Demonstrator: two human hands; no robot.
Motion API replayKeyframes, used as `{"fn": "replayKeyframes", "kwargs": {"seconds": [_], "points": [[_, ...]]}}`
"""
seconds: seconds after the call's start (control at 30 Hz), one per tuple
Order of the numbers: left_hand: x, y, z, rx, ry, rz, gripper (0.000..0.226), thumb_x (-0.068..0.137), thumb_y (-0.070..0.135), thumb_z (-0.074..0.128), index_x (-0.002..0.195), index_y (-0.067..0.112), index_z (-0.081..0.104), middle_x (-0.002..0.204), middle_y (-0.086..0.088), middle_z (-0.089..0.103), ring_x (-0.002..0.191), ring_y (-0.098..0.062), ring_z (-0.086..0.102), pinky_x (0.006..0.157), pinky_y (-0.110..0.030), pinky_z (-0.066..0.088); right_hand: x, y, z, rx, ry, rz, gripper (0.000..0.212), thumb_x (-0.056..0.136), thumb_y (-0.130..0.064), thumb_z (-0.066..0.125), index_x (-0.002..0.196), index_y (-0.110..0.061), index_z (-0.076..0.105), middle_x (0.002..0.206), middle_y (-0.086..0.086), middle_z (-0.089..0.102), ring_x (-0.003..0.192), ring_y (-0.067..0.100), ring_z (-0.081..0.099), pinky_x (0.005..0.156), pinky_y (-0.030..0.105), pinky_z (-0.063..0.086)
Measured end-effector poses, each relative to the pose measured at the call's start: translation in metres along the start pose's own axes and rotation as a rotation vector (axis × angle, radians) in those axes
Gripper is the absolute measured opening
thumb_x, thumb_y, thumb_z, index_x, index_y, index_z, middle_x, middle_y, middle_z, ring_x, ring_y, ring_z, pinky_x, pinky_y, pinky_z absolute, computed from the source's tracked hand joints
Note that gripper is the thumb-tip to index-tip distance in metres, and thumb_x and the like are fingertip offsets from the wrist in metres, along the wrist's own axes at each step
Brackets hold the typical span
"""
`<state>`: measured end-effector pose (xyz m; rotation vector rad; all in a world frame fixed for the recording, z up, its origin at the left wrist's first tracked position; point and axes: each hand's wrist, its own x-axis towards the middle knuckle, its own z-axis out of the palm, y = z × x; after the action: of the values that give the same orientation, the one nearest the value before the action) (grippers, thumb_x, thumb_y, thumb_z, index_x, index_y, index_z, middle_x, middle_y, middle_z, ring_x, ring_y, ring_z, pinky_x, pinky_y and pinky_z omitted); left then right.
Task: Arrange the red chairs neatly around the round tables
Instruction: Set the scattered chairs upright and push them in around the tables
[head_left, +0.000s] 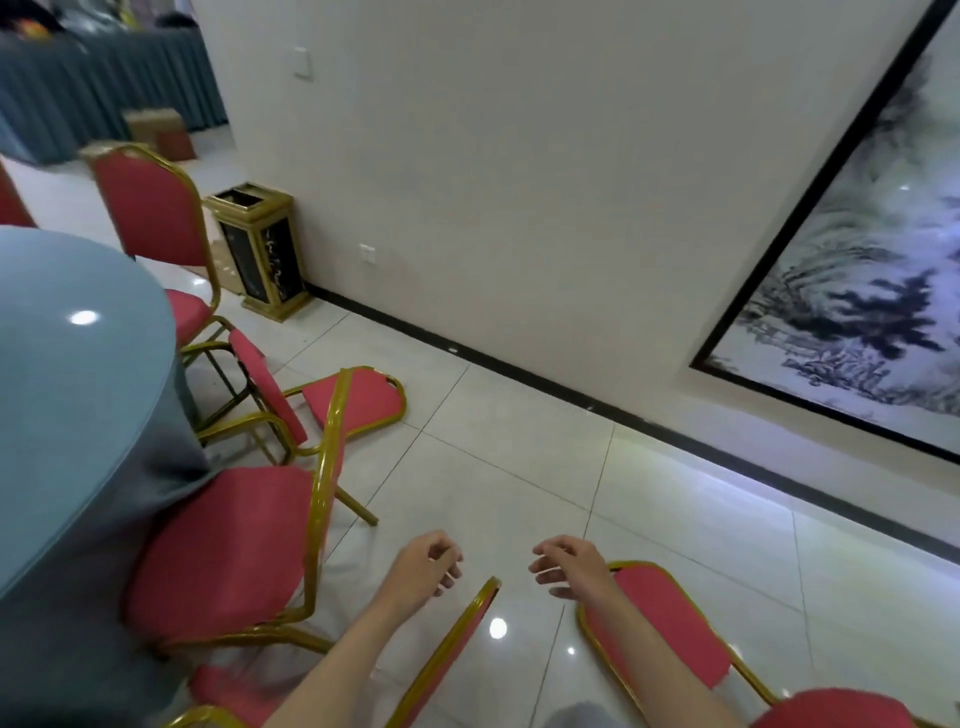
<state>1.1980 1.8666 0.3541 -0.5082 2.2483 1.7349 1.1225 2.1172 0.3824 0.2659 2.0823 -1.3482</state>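
Beside round table, left grip, right grip loosely curled, empty; red chair back between, untouched

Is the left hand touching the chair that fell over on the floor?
Apart. The head view shows bare floor tiles between the left hand and the fallen chair.

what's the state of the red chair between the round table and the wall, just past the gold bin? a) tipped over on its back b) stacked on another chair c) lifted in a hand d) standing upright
a: the tipped chair has its backrest flat on the floor, its seat on edge and its legs pointing toward the round table.
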Motion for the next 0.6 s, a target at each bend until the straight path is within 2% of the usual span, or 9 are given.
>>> {"fn": "replayKeyframes", "kwargs": {"seconds": [0.17, 0.33, 0.6], "points": [[0.042, 0.008, 0.010, -0.049, 0.140, -0.074, 0.015, 0.101, 0.018, 0.057, 0.089, 0.014, 0.066, 0.080, -0.003, 0.073, 0.069, -0.013, 0.066, 0.063, -0.024, 0.053, 0.067, -0.033, -0.019, -0.128, -0.148, -0.052, 0.020, 0.104, -0.022, 0.054, 0.105, -0.013, 0.072, 0.091, 0.002, 0.080, 0.083, 0.017, 0.075, 0.071, 0.027, 0.057], [0.070, 0.017, 0.031, -0.129, 0.335, -0.181, 0.018, 0.101, 0.019, 0.058, 0.085, 0.017, 0.067, 0.076, -0.001, 0.072, 0.068, -0.014, 0.065, 0.063, -0.028, 0.052, 0.130, -0.056, -0.049, -0.187, -0.318, -0.048, 0.018, 0.102, -0.022, 0.058, 0.105, -0.011, 0.072, 0.091, 0.005, 0.080, 0.094, 0.027, 0.076, 0.078, 0.033, 0.057], [0.072, 0.038, 0.064, -0.096, 0.519, -0.291, 0.018, 0.104, 0.018, 0.055, 0.089, 0.017, 0.065, 0.081, -0.002, 0.069, 0.067, -0.009, 0.062, 0.060, -0.021, 0.050, 0.197, -0.073, -0.092, -0.273, -0.510, -0.036, 0.016, 0.100, -0.022, 0.062, 0.105, -0.010, 0.073, 0.092, 0.007, 0.080, 0.092, 0.026, 0.076, 0.081, 0.037, 0.057]]}}
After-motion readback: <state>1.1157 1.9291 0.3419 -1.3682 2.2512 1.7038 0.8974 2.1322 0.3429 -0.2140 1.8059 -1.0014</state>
